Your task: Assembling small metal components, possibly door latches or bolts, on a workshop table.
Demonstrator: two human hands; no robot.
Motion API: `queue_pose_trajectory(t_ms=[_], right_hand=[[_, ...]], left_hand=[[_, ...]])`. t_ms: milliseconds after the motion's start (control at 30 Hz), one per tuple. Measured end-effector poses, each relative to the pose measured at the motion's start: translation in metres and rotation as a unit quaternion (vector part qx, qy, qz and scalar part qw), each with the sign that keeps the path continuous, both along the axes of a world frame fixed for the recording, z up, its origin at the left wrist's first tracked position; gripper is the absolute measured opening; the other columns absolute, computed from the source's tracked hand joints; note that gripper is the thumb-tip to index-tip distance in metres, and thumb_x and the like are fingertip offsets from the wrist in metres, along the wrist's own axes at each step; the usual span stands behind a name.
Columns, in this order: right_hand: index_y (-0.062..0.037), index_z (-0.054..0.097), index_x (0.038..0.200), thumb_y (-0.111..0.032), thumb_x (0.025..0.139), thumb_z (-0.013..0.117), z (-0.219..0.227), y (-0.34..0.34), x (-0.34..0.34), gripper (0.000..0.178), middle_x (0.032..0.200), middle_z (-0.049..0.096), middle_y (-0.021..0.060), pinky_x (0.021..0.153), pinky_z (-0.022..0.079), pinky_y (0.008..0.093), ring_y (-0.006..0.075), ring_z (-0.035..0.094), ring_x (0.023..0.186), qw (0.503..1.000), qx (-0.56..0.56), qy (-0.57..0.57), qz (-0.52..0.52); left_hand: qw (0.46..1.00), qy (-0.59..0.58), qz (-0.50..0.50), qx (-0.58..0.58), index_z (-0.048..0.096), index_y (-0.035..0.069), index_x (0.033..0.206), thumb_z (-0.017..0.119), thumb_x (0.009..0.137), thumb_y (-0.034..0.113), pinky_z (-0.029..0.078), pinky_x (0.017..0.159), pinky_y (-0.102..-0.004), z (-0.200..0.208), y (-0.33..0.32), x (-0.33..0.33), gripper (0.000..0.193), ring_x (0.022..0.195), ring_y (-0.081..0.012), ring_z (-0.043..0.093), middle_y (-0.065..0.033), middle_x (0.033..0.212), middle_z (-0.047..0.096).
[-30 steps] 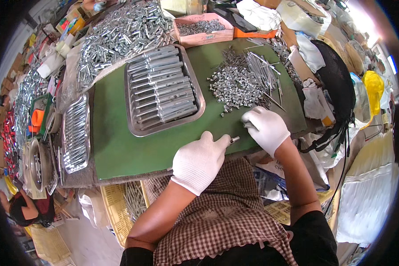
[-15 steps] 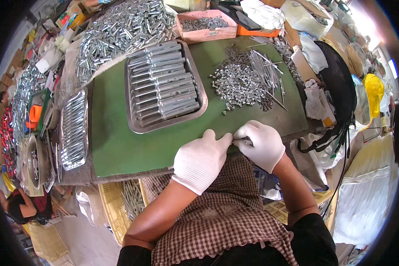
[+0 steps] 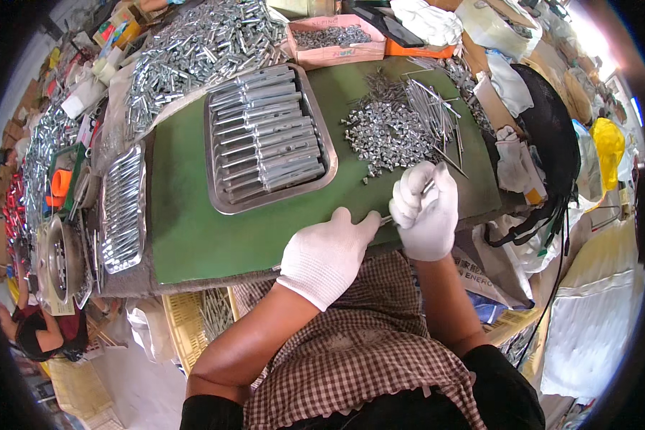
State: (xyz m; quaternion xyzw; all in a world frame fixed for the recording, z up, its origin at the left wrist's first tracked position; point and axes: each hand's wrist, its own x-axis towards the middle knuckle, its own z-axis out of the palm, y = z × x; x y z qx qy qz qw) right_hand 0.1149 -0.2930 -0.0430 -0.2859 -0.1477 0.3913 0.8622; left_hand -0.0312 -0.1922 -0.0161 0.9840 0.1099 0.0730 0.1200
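Observation:
In a white knit glove, my left hand (image 3: pixel 326 254) is closed over the front edge of the green mat (image 3: pixel 186 244). A thin metal rod (image 3: pixel 386 220) sticks out past its fingertips, and a short bit of metal shows by its wrist. My right hand (image 3: pixel 426 211), gloved too, is raised beside it with curled fingers. A small piece of shiny metal (image 3: pixel 428 185) shows between thumb and fingers; its exact kind is hidden. Beyond the right hand lies a heap of small shiny metal nuts or caps (image 3: pixel 387 136), with long thin pins (image 3: pixel 437 115) beside it.
A steel tray (image 3: pixel 215 199) of metal tubes with rods lies left of centre. Left of it stands a narrower tray (image 3: pixel 124 208) of thin metal parts. Loose tubes (image 3: pixel 201 50) pile up behind, next to a pink box (image 3: pixel 337 54) of small parts. A black mesh bag (image 3: pixel 545 136) hangs at right.
My right hand has moved up and away from my left fingertips, turning with its fingers upward. A rod tip now shows between the hands. My left hand has barely moved.

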Motion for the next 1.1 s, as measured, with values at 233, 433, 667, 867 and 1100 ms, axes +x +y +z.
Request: queue_pose_trajectory(t_ms=[233,433,667,867,1100], right_hand=[[-0.0101,0.036,0.06,-0.037,0.099,0.041,-0.008,0.012,-0.009,0.048,0.052,0.03,-0.0013,0.042,0.02,0.0287,0.0112,0.026,0.045,0.999,0.027,-0.038,-0.027],[-0.0105,0.034,0.054,-0.044,0.096,0.043,-0.013,0.008,-0.02,0.054,0.05,0.031,0.0003,0.045,0.017,0.031,0.0126,0.024,0.044,0.984,-0.065,-0.145,-0.074],[-0.0116,0.033,0.057,-0.043,0.095,0.04,-0.01,0.01,0.006,0.05,0.05,0.026,-0.0029,0.042,0.018,0.028,0.0116,0.022,0.043,0.999,0.035,0.039,0.006],[-0.0002,0.058,0.093,-0.016,0.091,0.052,-0.015,-0.001,0.009,0.017,0.067,0.048,0.0018,0.045,0.032,0.0228,0.008,0.039,0.051,0.989,-0.118,-0.089,0.006],[0.0031,0.058,0.113,-0.019,0.094,0.046,0.002,0.01,-0.012,0.031,0.075,0.057,0.0059,0.043,0.032,0.0219,0.0086,0.042,0.049,0.98,-0.144,-0.133,-0.042]], left_hand=[[0.999,0.031,0.002,0.011,0.064,0.02,0.111,0.058,0.091,0.023,0.051,0.048,-0.039,0.006,0.0,0.004,0.021,0.052,-0.0278,0.059,-0.0089,0.073,0.052],[0.998,0.027,-0.013,0.059,0.062,0.013,0.101,0.059,0.09,0.022,0.051,0.049,-0.0364,0.002,-0.005,0.011,0.014,0.054,-0.0262,0.06,-0.0077,0.075,0.053],[0.998,-0.052,-0.005,0.039,0.064,0.009,0.099,0.064,0.089,0.026,0.052,0.052,-0.0389,-0.002,0.007,-0.005,0.02,0.059,-0.0287,0.064,-0.0089,0.076,0.058],[0.959,0.015,0.28,-0.032,0.069,0.008,0.102,0.072,0.08,0.022,0.053,0.07,-0.0417,-0.007,0.015,-0.2,0.026,0.078,-0.0304,0.065,-0.01,0.091,0.066],[0.964,-0.083,0.25,0.02,0.07,0.005,0.106,0.064,0.083,0.008,0.049,0.085,-0.0408,0.034,0.057,-0.145,0.024,0.094,-0.033,0.062,-0.0133,0.099,0.065]])
